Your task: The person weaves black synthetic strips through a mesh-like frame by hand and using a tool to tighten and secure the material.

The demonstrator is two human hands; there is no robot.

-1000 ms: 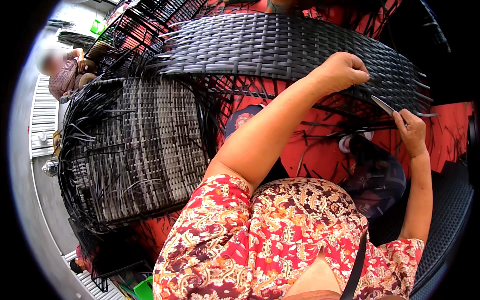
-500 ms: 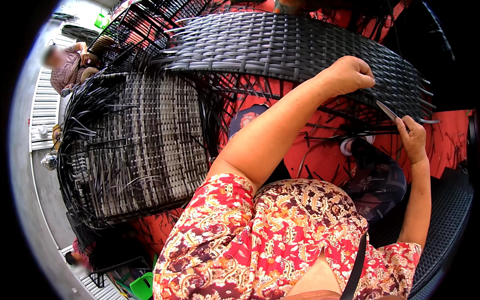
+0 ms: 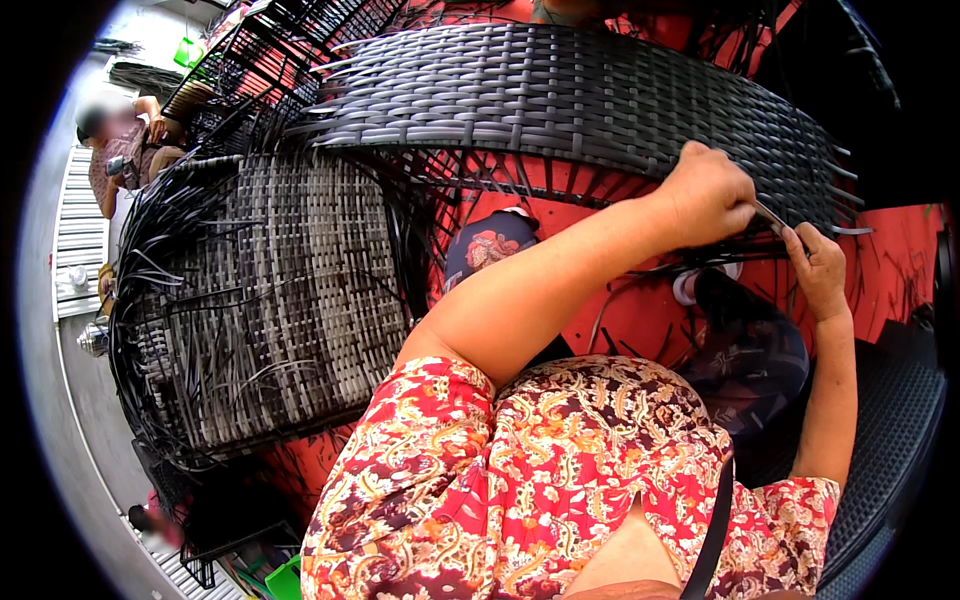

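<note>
A long, curved panel of dark grey woven wicker (image 3: 560, 95) stretches across the far side, with loose strand ends sticking out at both ends. My left hand (image 3: 705, 198) is closed in front of its near lower edge, toward the right; whatever its fingers pinch is hidden. Just to the right, my right hand (image 3: 820, 268) grips a slim, flat metal tool with a tapering blade (image 3: 769, 217). The blade points up and left, its tip at my left fingers. Whether it is a knife or another tool, I cannot tell.
A grey-brown woven piece (image 3: 300, 300) with a fringe of loose black strands lies at left. Black frames (image 3: 270, 70) stand behind it. Cut strands litter the red floor (image 3: 570, 225). Another person (image 3: 120, 150) sits at far left. Dark wicker (image 3: 890, 440) is at lower right.
My left hand has come down and nearer to my right hand, meeting the blade's tip. My right hand has barely moved. The view has shifted slightly.
</note>
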